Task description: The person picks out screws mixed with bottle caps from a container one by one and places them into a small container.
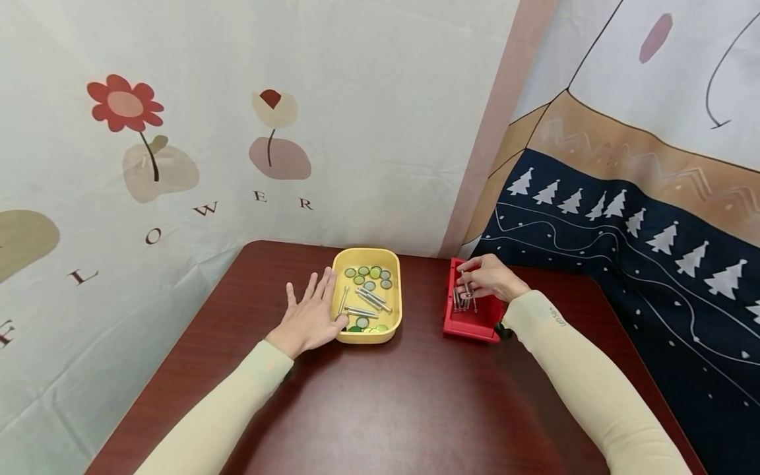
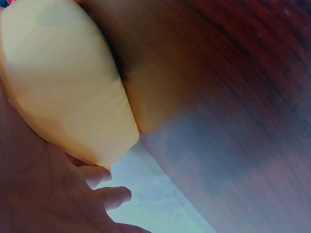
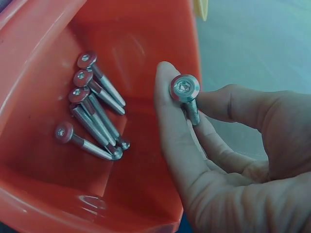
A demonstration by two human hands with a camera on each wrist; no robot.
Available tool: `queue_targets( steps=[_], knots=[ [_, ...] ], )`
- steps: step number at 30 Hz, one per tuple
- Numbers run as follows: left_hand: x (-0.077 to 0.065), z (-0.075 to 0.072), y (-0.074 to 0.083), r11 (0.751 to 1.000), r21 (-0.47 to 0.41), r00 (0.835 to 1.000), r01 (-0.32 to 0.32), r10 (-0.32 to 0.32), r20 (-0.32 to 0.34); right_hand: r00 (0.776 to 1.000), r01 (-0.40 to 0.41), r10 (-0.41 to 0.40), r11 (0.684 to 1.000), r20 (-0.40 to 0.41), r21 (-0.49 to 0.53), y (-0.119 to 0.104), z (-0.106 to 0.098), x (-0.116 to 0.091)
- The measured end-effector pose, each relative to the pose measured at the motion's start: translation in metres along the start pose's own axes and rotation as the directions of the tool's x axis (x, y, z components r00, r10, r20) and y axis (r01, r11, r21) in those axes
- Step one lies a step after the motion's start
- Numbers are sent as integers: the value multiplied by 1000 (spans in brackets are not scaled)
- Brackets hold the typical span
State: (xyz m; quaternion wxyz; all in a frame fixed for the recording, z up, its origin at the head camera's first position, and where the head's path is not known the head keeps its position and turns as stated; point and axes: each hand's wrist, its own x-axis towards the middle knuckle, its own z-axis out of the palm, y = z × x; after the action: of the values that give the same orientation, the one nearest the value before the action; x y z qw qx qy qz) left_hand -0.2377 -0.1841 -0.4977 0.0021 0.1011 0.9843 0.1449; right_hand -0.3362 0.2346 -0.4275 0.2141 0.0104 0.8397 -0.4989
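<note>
My right hand (image 1: 495, 278) is over the red bin (image 1: 469, 328), pinching a silver hex-socket bolt (image 3: 184, 87) between thumb and fingers, its head facing the right wrist camera. Beneath it in the bin lie several similar bolts (image 3: 97, 121), grouped along one side. My left hand (image 1: 309, 318) rests against the left side of the yellow tray (image 1: 397, 290) with fingers straight and spread, the thumb at the near left rim. Inside that tray are several silver bolts (image 1: 373, 299) and round green and grey discs (image 1: 375, 272). In the left wrist view, the palm lies along the tray's outer wall (image 2: 73, 87).
Both containers stand near the back of a dark red-brown table (image 1: 380, 409), the bin to the right of the tray. Behind the table hangs a pale printed cloth (image 1: 380, 132); a navy section with white trees (image 1: 594, 251) borders the right side.
</note>
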Motion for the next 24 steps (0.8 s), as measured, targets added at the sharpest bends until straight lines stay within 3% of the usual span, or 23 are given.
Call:
queue_targets(
  steps=[9,24],
  knots=[
    [-1,-1,1,1000,-8,1000,-4,4,-4,1000,17,-17,1000,3,-10,-1,8,3],
    [-2,-2,1,1000,-11,1000,-2,2,-2,998,27,-32,997,-59,-78,-10,8,2]
  ],
)
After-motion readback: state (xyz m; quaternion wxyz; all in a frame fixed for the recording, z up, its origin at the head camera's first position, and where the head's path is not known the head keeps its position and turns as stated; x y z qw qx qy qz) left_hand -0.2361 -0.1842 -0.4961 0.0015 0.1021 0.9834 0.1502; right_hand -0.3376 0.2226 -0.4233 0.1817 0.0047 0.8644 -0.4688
